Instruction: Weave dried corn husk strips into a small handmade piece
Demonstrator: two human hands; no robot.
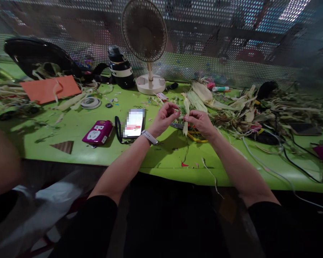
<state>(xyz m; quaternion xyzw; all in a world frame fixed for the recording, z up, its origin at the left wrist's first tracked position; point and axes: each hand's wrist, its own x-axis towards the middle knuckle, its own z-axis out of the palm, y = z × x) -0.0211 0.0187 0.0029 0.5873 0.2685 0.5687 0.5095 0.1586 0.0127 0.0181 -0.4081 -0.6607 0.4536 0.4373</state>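
Observation:
Over the green table [161,157], my left hand [167,116] is curled with thumb and index finger close together; whatever it pinches is too small to make out. My right hand [198,122] pinches a pale strip of corn husk [186,111] that hangs down from its fingertips. A thin green strand [187,152] trails below the husk strip. Beneath the hands lie a dark blade-like piece [177,125] and a yellow-handled tool [197,139], partly hidden. Behind them are larger corn husks [196,100].
A lit phone [134,123], purple power socket [97,133] and tape roll [90,103] lie left. A fan [150,85] and dark bottle [121,70] stand behind. Dried plants [239,114] and cables [271,172] spread right. Another person's arm [2,161] is at far left.

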